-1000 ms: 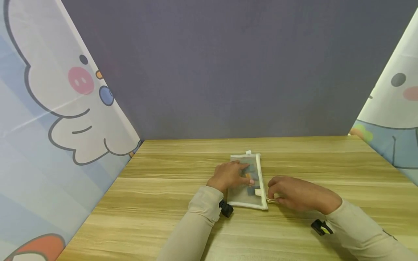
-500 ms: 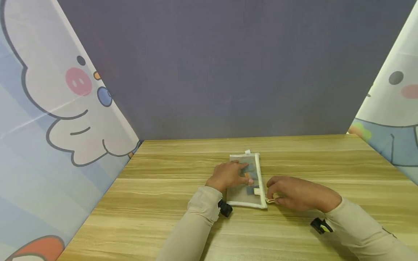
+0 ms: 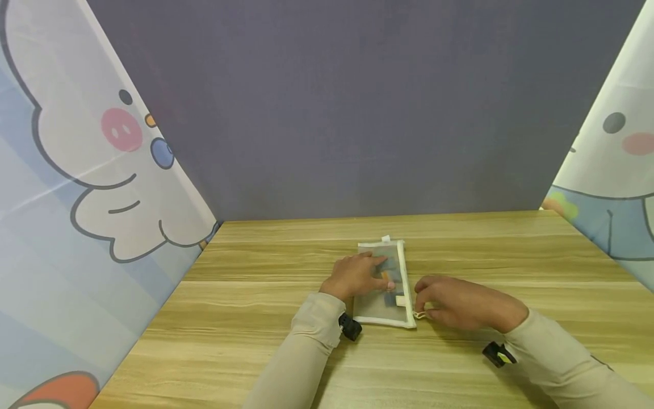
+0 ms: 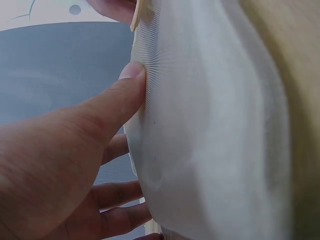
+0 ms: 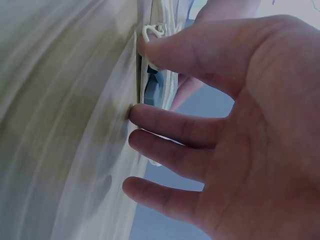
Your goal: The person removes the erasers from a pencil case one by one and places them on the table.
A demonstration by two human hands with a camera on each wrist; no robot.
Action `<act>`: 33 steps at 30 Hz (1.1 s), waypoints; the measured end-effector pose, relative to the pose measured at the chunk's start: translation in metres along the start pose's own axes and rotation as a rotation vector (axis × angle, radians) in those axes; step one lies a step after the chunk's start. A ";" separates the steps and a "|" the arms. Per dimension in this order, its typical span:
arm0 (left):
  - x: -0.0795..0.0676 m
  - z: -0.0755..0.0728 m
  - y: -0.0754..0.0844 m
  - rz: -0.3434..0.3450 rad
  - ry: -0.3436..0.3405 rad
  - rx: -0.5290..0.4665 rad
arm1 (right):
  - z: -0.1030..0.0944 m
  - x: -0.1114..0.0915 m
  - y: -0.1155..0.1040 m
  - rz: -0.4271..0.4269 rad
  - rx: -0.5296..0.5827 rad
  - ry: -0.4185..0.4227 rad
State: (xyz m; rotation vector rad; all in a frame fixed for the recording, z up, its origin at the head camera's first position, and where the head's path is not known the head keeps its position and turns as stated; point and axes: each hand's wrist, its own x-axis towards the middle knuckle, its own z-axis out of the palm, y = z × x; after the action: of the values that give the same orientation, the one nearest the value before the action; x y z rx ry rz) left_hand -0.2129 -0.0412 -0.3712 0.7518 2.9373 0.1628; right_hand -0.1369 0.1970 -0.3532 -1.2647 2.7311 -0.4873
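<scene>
A flat, see-through mesh zipper pouch point(image 3: 375, 311) with white edging lies on the table, its zipper along the right side. Dark blue-grey and orange contents show faintly through the mesh; their kind is unclear. Across the pouch rests my left hand point(image 3: 353, 275), fingers spread, and in the left wrist view its thumb point(image 4: 131, 82) presses the mesh. At the near right corner my right hand point(image 3: 462, 304) pinches the looped zipper pull cord point(image 3: 420, 314) between thumb and index finger. The right wrist view has this cord point(image 5: 151, 34) at the thumb tip, the other fingers extended.
The pouch lies on a wood-grain table point(image 3: 245, 335). A grey panel point(image 3: 383, 113) stands along the far edge. Cartoon-printed sheets hang on the left point(image 3: 61, 227) and right point(image 3: 613, 170). A white tab point(image 3: 385, 239) sticks out from the pouch's far edge.
</scene>
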 end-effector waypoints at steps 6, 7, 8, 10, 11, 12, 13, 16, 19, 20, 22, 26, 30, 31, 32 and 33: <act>0.000 0.001 0.000 0.009 0.002 -0.010 | 0.005 0.002 0.003 0.023 0.009 0.027; 0.000 0.001 0.000 0.011 0.002 -0.015 | 0.005 0.002 0.004 0.024 0.010 0.031; 0.000 0.001 0.000 0.013 0.002 -0.021 | 0.006 0.003 0.005 0.030 0.014 0.032; 0.001 0.000 0.000 0.017 0.001 -0.030 | 0.006 0.004 0.006 0.033 0.027 0.034; 0.001 0.000 0.000 0.019 0.001 -0.035 | 0.005 0.005 0.006 0.038 0.034 0.035; 0.001 0.000 -0.001 0.022 -0.001 -0.039 | 0.005 0.006 0.007 0.035 0.043 0.036; 0.001 0.000 -0.001 0.024 -0.003 -0.043 | 0.005 0.007 0.008 0.035 0.054 0.035; 0.001 0.000 -0.002 0.025 -0.009 -0.053 | 0.005 0.011 0.011 0.042 0.077 0.041; 0.001 0.000 -0.004 0.020 -0.009 -0.052 | 0.006 0.016 0.015 0.066 0.089 0.042; 0.001 0.000 -0.004 0.020 -0.007 -0.052 | 0.007 0.017 0.017 0.066 0.087 0.050; 0.002 0.000 -0.004 0.024 -0.003 -0.051 | 0.007 0.020 0.020 0.091 0.075 0.051; 0.002 -0.001 -0.003 0.037 0.004 -0.058 | 0.006 0.028 0.027 0.120 0.050 0.076; 0.001 0.000 -0.002 0.050 0.011 -0.062 | 0.005 0.036 0.035 0.146 0.064 0.090; 0.000 0.001 -0.002 0.052 0.015 -0.064 | 0.005 0.038 0.037 0.153 0.070 0.091; 0.000 0.002 -0.003 0.055 0.020 -0.063 | 0.005 0.039 0.039 0.165 0.073 0.092; -0.001 0.002 -0.003 0.059 0.023 -0.068 | 0.005 0.041 0.040 0.179 0.074 0.092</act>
State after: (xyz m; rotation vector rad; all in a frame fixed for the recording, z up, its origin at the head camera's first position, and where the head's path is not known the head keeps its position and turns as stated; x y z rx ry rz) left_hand -0.2135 -0.0438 -0.3732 0.8325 2.9164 0.2760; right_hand -0.1916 0.1895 -0.3691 -0.9929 2.8368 -0.6355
